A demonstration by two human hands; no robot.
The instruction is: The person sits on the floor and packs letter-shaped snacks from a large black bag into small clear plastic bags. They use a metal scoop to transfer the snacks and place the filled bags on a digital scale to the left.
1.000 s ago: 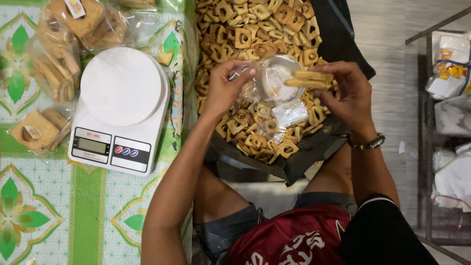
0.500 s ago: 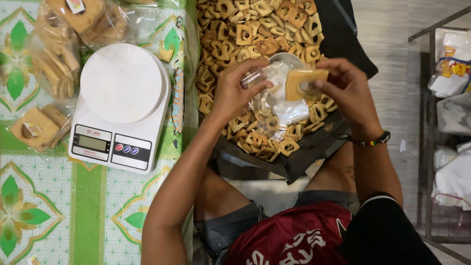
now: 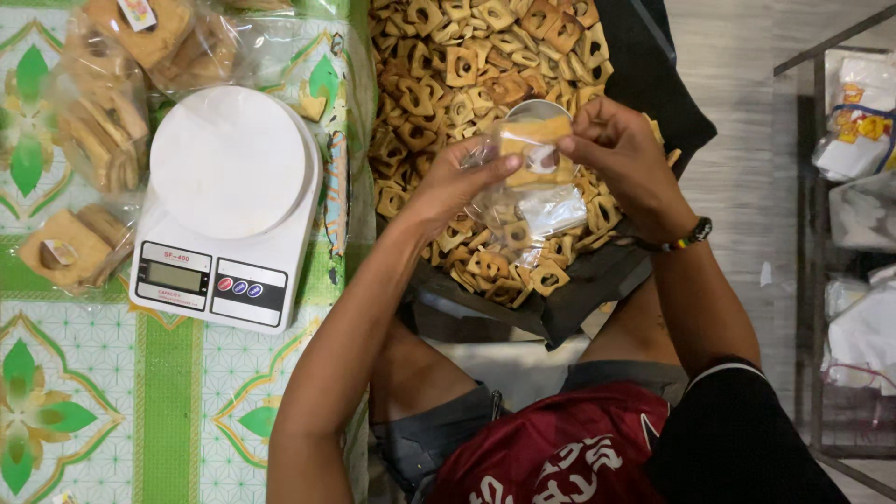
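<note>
My left hand (image 3: 457, 182) holds the open mouth of a small clear plastic bag (image 3: 546, 207) above a black-lined tray (image 3: 597, 280) heaped with several square brown biscuits with holes (image 3: 448, 84). My right hand (image 3: 621, 154) grips a stack of these biscuits (image 3: 534, 145) and has it partly inside the bag's mouth. Both hands are close together, fingers pinching the plastic. The lower part of the bag hangs crumpled over the loose biscuits.
A white kitchen scale (image 3: 224, 205) stands on the green patterned tablecloth (image 3: 168, 411) to the left. Filled bags of biscuits (image 3: 65, 247) lie beside and behind it. A metal rack with white packets (image 3: 854, 140) stands at the right.
The biscuit stack in my right hand has turned from flat to upright and moved left into the bag's mouth. My left hand has stayed on the bag.
</note>
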